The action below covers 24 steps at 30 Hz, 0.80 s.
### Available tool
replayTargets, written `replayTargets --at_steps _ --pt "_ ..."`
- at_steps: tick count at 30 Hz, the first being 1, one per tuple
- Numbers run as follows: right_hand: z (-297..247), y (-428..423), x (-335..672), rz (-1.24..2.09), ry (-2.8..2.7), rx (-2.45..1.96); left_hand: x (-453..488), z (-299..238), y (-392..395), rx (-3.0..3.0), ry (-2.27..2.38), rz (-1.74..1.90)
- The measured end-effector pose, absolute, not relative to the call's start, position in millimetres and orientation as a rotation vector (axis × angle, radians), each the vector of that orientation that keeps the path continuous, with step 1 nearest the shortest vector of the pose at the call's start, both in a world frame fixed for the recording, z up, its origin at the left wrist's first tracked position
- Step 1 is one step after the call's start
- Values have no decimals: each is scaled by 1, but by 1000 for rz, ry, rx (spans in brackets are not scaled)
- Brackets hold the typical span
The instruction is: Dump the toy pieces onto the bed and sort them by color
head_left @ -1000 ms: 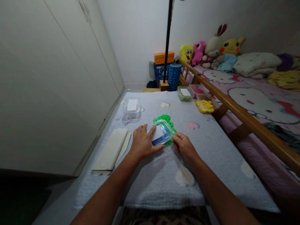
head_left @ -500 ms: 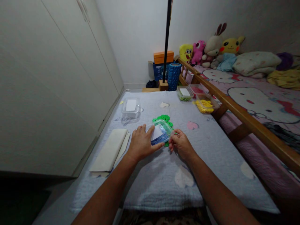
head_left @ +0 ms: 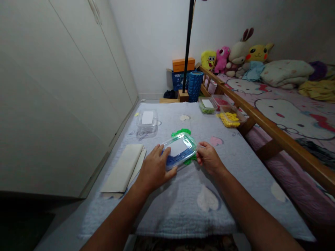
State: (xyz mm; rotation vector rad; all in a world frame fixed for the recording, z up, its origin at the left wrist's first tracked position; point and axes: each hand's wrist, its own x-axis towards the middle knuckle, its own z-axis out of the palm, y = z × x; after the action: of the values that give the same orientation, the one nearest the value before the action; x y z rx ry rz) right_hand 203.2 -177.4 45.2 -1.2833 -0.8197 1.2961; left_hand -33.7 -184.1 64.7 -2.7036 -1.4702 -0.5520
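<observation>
A clear plastic box (head_left: 180, 148) with blue pieces inside and a white label on its lid is tilted up over a flat cluster of green plastic pieces (head_left: 180, 133) on the pale blue blanket (head_left: 183, 205). My left hand (head_left: 154, 169) grips the box's near left corner with fingers curled on it. My right hand (head_left: 209, 157) pinches the box's right edge.
A second clear lidded box (head_left: 147, 120) sits farther back on the left. A folded cream cloth (head_left: 125, 167) lies at the left edge. Boxes of green, red and yellow pieces (head_left: 227, 118) stand at the back right beside the wooden bed rail (head_left: 274, 134). A black pole (head_left: 187, 45) rises behind.
Both hands have lifted and tilted the box, and it has shifted a little toward me, covering more of the green pieces.
</observation>
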Motion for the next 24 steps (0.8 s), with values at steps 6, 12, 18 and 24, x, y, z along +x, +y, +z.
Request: replayTargets --at_steps 6,12,18,24 --pt "46 -172 200 1278 -788 -1264 -45 51 -181 -2631 -1238 -689" --pt "51 -181 173 1293 -863 -1278 -34 51 -182 -2539 -1281 -680" --pt "56 -178 168 1287 -901 -1298 -29 63 -183 -2580 -1317 -532" --pt "57 -171 172 1286 -894 -1274 -24 78 -182 -2651 -1404 -307"
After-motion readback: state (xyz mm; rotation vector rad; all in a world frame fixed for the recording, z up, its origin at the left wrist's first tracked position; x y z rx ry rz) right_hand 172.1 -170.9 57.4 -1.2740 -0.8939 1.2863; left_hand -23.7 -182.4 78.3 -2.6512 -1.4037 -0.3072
